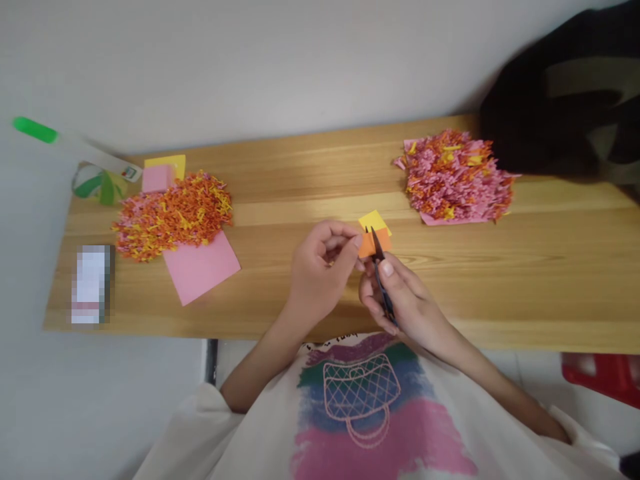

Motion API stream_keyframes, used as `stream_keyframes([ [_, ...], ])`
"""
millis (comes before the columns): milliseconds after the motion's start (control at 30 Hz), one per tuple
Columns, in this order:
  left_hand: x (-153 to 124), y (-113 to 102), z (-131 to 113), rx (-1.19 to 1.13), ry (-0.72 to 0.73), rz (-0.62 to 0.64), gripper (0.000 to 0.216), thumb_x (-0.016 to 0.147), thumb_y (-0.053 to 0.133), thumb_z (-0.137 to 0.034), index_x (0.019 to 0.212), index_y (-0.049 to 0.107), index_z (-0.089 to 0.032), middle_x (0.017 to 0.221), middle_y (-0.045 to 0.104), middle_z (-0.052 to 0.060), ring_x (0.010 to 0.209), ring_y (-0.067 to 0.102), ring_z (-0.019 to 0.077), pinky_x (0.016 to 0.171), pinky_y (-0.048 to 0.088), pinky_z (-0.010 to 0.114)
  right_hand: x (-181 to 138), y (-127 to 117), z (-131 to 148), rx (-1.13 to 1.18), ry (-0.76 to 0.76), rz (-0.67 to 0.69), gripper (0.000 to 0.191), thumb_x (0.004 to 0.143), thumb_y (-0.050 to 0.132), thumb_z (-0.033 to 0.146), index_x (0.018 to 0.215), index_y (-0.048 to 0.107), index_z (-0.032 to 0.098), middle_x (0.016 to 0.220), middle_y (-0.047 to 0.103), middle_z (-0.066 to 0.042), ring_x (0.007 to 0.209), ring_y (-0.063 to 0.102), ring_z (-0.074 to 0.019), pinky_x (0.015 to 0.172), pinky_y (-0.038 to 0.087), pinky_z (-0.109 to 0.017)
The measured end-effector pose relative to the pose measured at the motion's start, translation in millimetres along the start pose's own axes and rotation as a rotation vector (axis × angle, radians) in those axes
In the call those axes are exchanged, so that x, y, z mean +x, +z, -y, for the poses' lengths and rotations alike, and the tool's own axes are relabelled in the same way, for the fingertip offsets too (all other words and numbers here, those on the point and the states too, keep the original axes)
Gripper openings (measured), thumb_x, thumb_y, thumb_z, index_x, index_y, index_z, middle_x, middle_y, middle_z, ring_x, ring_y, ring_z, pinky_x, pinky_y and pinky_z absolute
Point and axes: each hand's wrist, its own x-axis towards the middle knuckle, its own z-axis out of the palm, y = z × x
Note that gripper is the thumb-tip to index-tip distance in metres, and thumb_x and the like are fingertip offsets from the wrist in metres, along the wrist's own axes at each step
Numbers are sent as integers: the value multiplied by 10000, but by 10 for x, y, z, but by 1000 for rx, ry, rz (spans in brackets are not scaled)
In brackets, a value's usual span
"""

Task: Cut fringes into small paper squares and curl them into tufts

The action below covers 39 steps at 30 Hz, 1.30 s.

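My left hand [327, 263] pinches the left edge of a small orange paper [384, 237] between thumb and fingertips. My right hand [403, 290] is closed around a pair of dark scissors [382, 287]. The scissor blades point away from me and straddle the orange paper, parted a little. Just beyond the blades lies a yellow paper square [374, 219], partly covered by the orange piece. Both hands are above the table's front half, close together. Some of the left fingertips are hidden behind the paper.
A heap of orange and yellow paper bits [180, 217] lies left, touching a pink sheet [203, 270]. A pink and orange heap [457, 177] sits right. Sticky notes [156, 179], a green-and-white packet [103, 187] and a phone [91, 283] are at left. A black bag [540, 100] stands at right.
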Motion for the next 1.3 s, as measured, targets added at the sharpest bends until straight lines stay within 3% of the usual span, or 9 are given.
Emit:
stream_keyframes([
  [333,-6,14,42,4,33,-9,83,789,630,-106,766,576,-164,583,624,-53,495,603,60,516,487,152,3,-11,-5,-60,1,28,369,945,369,589,914,458,232,553,433,100,318,298,-28,286,248,-128],
  [1000,-15,-1,55,21,51,7,54,788,618,-127,770,577,-157,582,631,-48,490,604,58,509,493,146,30,1,-61,-288,-151,-70,387,981,319,542,861,477,210,500,399,93,369,288,-46,330,239,-160],
  [1300,-15,-10,67,19,66,0,58,787,620,-140,769,570,-161,576,625,-47,493,600,61,513,491,153,36,16,-47,-346,-153,-103,395,972,325,555,850,472,209,484,404,91,385,303,-61,363,245,-190],
])
